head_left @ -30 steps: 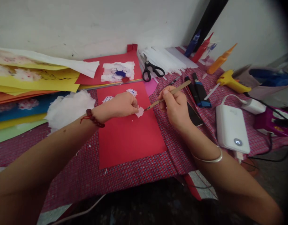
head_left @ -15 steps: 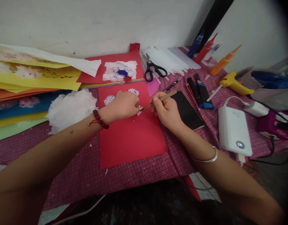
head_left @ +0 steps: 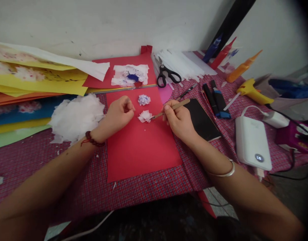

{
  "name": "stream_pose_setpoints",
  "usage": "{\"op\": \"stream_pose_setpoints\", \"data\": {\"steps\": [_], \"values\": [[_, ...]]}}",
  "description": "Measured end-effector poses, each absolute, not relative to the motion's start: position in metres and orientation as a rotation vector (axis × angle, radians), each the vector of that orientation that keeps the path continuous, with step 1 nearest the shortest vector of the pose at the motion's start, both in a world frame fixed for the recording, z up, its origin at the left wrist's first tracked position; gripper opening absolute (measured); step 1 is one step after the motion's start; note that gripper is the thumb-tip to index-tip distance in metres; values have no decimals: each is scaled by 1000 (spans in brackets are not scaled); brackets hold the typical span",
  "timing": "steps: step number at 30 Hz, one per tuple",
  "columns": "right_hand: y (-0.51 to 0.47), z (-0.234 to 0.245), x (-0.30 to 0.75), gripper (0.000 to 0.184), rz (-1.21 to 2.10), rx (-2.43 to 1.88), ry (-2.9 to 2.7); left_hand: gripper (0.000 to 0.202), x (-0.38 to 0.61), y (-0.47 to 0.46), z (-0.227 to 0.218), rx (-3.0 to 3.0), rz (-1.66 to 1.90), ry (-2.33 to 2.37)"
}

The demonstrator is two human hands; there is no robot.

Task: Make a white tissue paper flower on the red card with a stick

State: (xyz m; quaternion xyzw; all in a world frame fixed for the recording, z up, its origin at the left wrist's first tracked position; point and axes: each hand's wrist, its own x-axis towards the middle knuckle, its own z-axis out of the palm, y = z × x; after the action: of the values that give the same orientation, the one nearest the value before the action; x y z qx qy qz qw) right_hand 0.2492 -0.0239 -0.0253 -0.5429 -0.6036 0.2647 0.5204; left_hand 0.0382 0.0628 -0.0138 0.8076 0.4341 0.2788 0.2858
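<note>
My right hand [head_left: 180,120] pinches a thin wooden stick [head_left: 180,104]. The stick's dark tip touches the right edge of a crumpled white tissue flower [head_left: 145,116] lying on a red paper sheet [head_left: 144,147]. Over the sheet's left side is my left hand [head_left: 120,113], its fingers curled in and nothing visible in them; it stays apart from the flower. Just behind the white flower sits another tissue flower [head_left: 144,99] dotted with blue. The blue-dotted flower seen earlier at the left is hidden behind my left hand.
A tissue pile [head_left: 76,115] and stacked coloured papers [head_left: 43,85] lie left. Behind are a paint-smeared white piece [head_left: 131,76], black scissors [head_left: 167,74] and white strips [head_left: 181,63]. Right are a black notebook [head_left: 203,118], markers [head_left: 215,100], a yellow glue gun [head_left: 254,93] and a power bank [head_left: 253,142].
My left hand has drawn back to the left from the white flower, uncovering it and the dotted flower behind. My right hand keeps the stick at nearly the same spot.
</note>
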Motion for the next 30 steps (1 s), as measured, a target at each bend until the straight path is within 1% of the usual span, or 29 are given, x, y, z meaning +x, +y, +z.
{"op": "stream_pose_setpoints", "data": {"steps": [1,2,6,10,18,26,30], "values": [[-24,-26,249,35,637,-1308,-1448,12,37,62,-20,2110,780,1106],[-23,-26,248,35,640,-1315,-1449,13,36,61,-26,2065,792,1052],[-23,-28,247,36,651,-1331,-1447,33,38,55,-31,2028,724,966],[-22,-30,245,36,644,-1323,-1455,40,40,51,-26,2073,634,986],[-24,-24,250,40,723,-1327,-1352,41,41,47,-26,2088,622,1007],[-23,-22,255,35,767,-1305,-1220,41,41,50,-28,2072,651,993],[-25,-24,256,33,743,-1311,-1224,39,40,35,-27,2299,673,991]]}}
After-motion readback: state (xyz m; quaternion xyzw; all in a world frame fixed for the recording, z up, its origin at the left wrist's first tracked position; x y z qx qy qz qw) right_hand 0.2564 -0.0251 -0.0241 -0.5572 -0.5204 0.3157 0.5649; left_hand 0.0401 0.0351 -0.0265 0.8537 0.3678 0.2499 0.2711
